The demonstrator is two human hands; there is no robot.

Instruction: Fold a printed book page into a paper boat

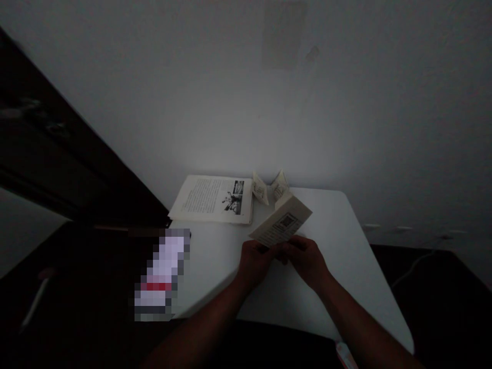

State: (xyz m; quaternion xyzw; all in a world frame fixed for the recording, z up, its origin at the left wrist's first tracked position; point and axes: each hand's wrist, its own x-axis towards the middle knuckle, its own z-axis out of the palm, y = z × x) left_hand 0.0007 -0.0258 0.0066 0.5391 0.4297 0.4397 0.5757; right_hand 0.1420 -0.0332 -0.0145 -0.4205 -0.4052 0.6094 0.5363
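Observation:
Both my hands hold one partly folded sheet of printed paper (283, 221) above the white table. A dark square code and lines of print show on its face, and it is tilted. My left hand (258, 261) pinches the near edge, its fingers closed. Beside it, my right hand (305, 259) is closed on the same edge, and the two hands meet at the thumbs. Just behind the sheet stand two small folded paper pieces, one on the left (260, 189) and one on the right (280, 185); whether the right one touches the sheet I cannot tell.
An open book (211, 200) with text and pictures lies at the table's back left. A pixelated phone-like object (163, 271) is at the left edge. The white table (346, 246) stands against a pale wall (215, 102). A dark door (57, 138) is at left.

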